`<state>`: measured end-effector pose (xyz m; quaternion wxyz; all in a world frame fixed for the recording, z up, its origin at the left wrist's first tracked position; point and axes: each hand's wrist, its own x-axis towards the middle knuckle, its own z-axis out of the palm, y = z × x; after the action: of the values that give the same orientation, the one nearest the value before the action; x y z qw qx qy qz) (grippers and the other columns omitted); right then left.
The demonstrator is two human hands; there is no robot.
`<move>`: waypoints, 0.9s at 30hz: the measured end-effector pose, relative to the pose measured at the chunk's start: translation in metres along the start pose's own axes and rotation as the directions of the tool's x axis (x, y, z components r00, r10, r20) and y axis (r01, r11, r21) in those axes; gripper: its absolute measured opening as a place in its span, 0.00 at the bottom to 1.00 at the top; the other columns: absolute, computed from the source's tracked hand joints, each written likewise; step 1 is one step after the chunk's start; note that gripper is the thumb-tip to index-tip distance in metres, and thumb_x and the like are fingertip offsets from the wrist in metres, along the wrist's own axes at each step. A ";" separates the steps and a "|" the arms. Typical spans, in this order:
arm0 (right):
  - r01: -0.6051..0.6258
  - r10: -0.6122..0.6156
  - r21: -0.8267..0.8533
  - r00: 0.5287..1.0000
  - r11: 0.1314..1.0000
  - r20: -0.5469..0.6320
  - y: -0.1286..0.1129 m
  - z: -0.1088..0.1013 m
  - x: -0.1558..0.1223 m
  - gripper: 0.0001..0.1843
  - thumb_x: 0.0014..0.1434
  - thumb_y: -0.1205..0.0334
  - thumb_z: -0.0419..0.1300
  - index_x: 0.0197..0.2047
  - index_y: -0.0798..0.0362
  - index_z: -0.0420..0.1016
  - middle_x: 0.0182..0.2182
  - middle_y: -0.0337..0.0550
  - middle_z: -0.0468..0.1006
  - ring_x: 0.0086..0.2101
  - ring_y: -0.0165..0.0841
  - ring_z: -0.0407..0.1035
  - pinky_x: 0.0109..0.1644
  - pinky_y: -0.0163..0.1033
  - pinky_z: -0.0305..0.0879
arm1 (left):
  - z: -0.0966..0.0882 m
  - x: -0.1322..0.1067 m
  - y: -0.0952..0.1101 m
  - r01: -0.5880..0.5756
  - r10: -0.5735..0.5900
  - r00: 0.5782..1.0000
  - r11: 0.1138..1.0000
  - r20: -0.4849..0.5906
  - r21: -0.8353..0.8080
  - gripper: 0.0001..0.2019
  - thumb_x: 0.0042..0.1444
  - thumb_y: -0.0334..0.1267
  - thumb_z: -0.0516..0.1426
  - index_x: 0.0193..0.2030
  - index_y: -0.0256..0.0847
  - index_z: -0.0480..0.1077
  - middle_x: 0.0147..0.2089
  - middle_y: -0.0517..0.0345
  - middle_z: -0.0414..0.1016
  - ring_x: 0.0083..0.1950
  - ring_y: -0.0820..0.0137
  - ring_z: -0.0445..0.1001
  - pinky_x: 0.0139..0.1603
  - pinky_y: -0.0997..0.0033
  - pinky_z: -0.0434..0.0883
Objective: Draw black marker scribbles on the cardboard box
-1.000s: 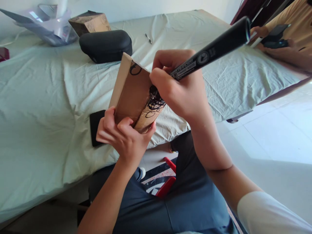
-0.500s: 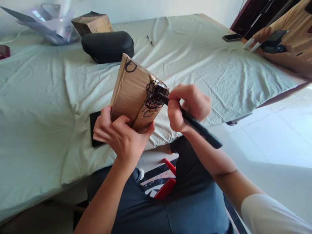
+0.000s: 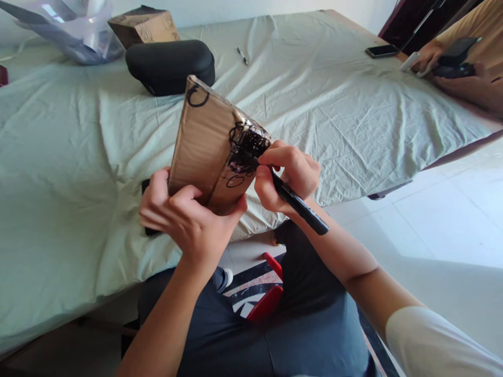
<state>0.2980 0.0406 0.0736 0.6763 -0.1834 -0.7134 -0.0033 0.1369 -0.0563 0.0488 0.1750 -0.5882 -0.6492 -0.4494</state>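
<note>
My left hand point(image 3: 192, 212) grips the lower edge of a brown cardboard box point(image 3: 204, 136), holding it tilted above the near edge of the cloth. Dense black scribbles cover the box's right side, with a loose circle below them and another at its top corner. In my right hand point(image 3: 291, 175) is a black marker point(image 3: 301, 201), pinched near its writing end. The tip meets the scribbled patch, though the exact contact is hard to make out. Under my left hand a dark flat object point(image 3: 147, 230) is mostly hidden.
A pale green cloth point(image 3: 63, 183) covers the table. A black zip case point(image 3: 168, 65), a cardboard carton point(image 3: 151, 29), a clear plastic bag point(image 3: 78, 36) and a pen point(image 3: 242, 56) lie toward the back. At right, a phone point(image 3: 382, 51) lies near another person's hand point(image 3: 428, 55).
The marker and my right hand have shifted left and slightly down across the scribbles. The box and my left hand sit a little further left, and the whole view has moved slightly.
</note>
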 end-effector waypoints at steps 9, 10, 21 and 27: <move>0.018 -0.025 -0.117 0.998 0.993 -0.059 0.003 -0.002 0.000 0.11 0.76 0.62 0.52 0.39 0.44 0.68 0.24 0.31 0.64 0.19 0.27 0.58 0.23 0.37 0.60 | -0.001 0.006 -0.002 -0.004 0.002 0.999 0.999 -0.052 -0.033 0.46 0.41 0.73 0.78 0.49 0.50 0.56 0.72 0.26 0.67 0.74 0.26 0.64 0.75 0.23 0.55; 0.010 -0.017 -0.106 0.998 0.994 -0.063 0.003 -0.003 0.001 0.11 0.77 0.62 0.52 0.39 0.44 0.68 0.24 0.31 0.64 0.19 0.28 0.57 0.23 0.37 0.60 | -0.001 0.006 -0.002 0.000 -0.002 0.999 0.999 -0.054 -0.036 0.46 0.41 0.73 0.78 0.49 0.50 0.56 0.72 0.27 0.67 0.74 0.26 0.64 0.75 0.22 0.55; -0.373 0.359 -0.107 0.924 0.921 -0.130 0.025 -0.013 0.008 0.16 0.77 0.44 0.63 0.40 0.44 0.71 0.27 0.34 0.73 0.25 0.32 0.68 0.30 0.42 0.67 | -0.010 0.009 -0.014 0.018 -0.019 1.000 0.995 -0.009 -0.100 0.44 0.46 0.67 0.78 0.47 0.50 0.52 0.73 0.28 0.63 0.79 0.26 0.59 0.79 0.19 0.51; -0.584 0.589 -0.083 0.805 0.807 0.065 0.066 -0.020 -0.020 0.22 0.73 0.38 0.68 0.36 0.46 0.77 0.23 0.32 0.69 0.26 0.32 0.69 0.38 0.44 0.73 | -0.008 0.012 -0.027 -0.061 0.051 0.995 0.990 -0.082 -0.130 0.43 0.44 0.59 0.81 0.47 0.51 0.53 0.67 0.30 0.67 0.74 0.29 0.66 0.75 0.21 0.62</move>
<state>0.3352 0.0922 0.0403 0.6067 -0.4148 -0.6503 0.1925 0.1064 -0.0526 0.0514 0.1735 -0.5983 -0.5937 -0.5094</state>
